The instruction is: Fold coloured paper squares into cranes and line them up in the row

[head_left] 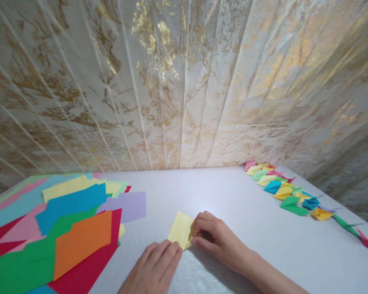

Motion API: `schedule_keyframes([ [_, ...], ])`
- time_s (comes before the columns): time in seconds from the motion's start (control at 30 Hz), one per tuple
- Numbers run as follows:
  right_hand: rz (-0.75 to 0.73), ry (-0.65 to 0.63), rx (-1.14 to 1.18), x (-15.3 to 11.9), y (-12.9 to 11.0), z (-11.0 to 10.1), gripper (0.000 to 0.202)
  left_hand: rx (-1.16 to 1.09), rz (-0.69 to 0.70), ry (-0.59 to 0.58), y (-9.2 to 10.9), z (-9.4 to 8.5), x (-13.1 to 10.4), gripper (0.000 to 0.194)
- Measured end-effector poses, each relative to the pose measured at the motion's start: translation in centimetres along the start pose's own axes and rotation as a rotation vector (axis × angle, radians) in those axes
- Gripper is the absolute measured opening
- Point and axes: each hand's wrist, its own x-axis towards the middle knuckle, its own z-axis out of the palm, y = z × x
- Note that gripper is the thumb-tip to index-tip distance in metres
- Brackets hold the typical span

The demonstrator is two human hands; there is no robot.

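A small pale yellow sheet of paper [179,228] lies on the white table in front of me, turned at an angle. My left hand [155,263] rests flat, its fingers stretched out together and the fingertips touching the sheet's lower left corner. At the sheet's right edge my right hand [214,237] pinches the paper between thumb and curled fingers. Part of the right edge is hidden behind those fingers, so I cannot tell how it is folded there.
Loose coloured sheets overlap on the left, among them an orange sheet [83,241], a blue sheet [72,206] and a purple sheet [130,206]. Folded paper pieces, including a green one [292,206], line the right side of the white table [199,192]. A gold-patterned curtain [171,102] hangs behind.
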Motion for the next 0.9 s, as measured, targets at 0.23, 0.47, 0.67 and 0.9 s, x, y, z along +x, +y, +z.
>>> schedule_keyframes([
  [0.23, 0.146, 0.008, -0.036, 1.4, -0.6, 0.5, 0.019, -0.018, -0.044, -0.013, 0.4, 0.1, -0.2, 0.041],
  [0.47, 0.198, -0.057, -0.096, 2.1, -1.2, 0.1, 0.020, -0.069, -0.059, -0.035, 0.4, -0.1, 0.1, 0.058],
  [0.67, 0.188, -0.038, -0.104, 1.9, -1.2, 0.3, 0.020, -0.204, -0.078, -0.048, 0.7, 2.1, -0.6, 0.067],
  [0.9, 0.170, -0.023, -0.126, 1.8, -1.2, 0.6, 0.022, -0.199, -0.081, -0.078, 0.6, 1.2, -0.1, 0.067],
])
